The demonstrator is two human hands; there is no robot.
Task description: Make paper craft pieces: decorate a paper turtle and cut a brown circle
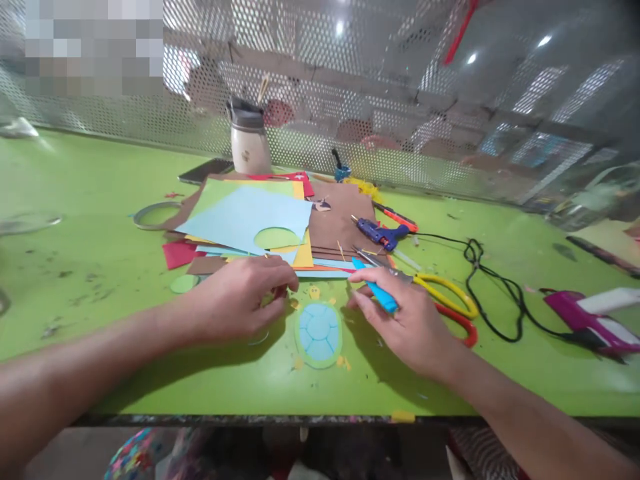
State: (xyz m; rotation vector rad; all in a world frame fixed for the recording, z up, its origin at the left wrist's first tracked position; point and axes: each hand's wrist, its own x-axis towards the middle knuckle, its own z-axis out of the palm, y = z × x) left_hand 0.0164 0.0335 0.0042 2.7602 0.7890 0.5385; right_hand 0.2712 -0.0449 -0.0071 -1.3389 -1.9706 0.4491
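Observation:
A paper turtle [320,331] lies flat on the green table between my hands, with a blue lined shell on a pale green oval and a yellow head and feet. My right hand [405,320] is closed around a bright blue pen [374,285], just right of the turtle. Left of it, my left hand [250,293] hovers at the front of the paper stack, its fingers loosely curled and the thumb apart; I see nothing held there. The light blue sheet [245,217] on top of the stack has an oval cut out.
Scissors [447,293] with yellow and red handles lie beside my right hand. Behind them rests a blue glue gun [383,233] with a black cord. A tape roll [157,215], a phone [206,170] and a white jug [250,143] stand or lie further back.

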